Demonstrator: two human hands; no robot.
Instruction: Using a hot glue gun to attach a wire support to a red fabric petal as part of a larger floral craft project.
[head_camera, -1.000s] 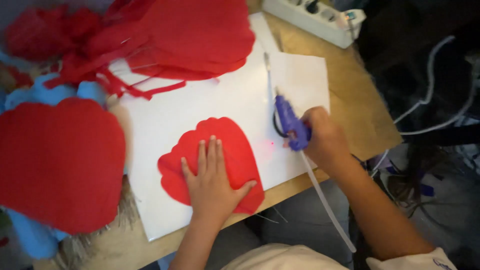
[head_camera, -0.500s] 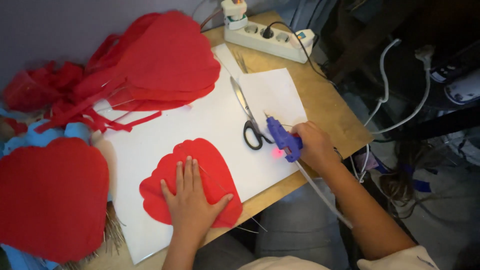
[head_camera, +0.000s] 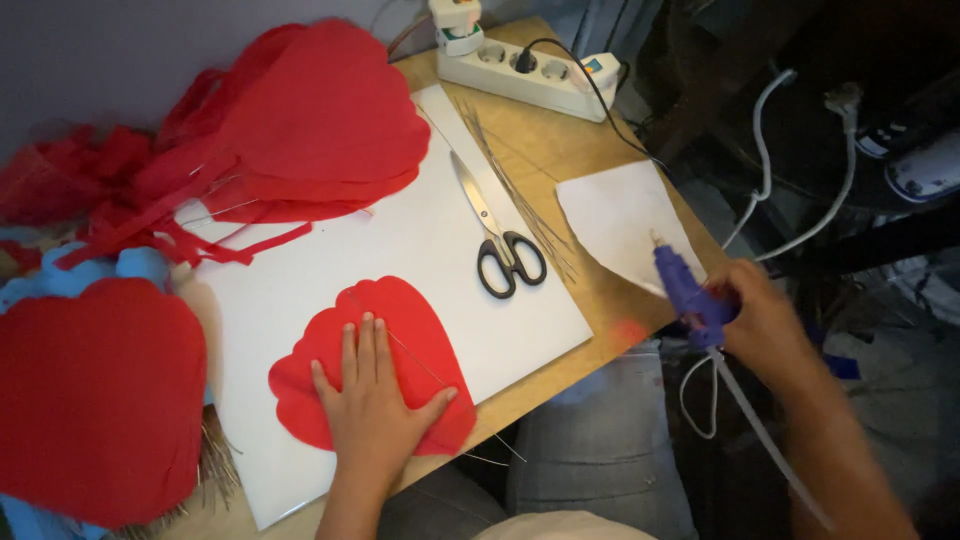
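Wooden table (head_camera: 560, 160) | left hand (head_camera: 375, 405) flat on red petal (head_camera: 400, 320) | right hand (head_camera: 765, 320) off-edge, glue gun (head_camera: 685, 285)

One pair of scissors (head_camera: 505, 245) with black handles lies on the table (head_camera: 560, 150). One purple glue gun (head_camera: 688, 290) is in view, and one white power strip (head_camera: 530, 72) with two plugs in it. Two white sheets lie there: one large (head_camera: 400, 250), one small (head_camera: 625, 215). One red petal shape (head_camera: 420, 335) lies flat on the large sheet, one more (head_camera: 95, 400) at the left edge, and a pile of red cut-outs (head_camera: 300, 130) too overlapped to count. Two hands show.
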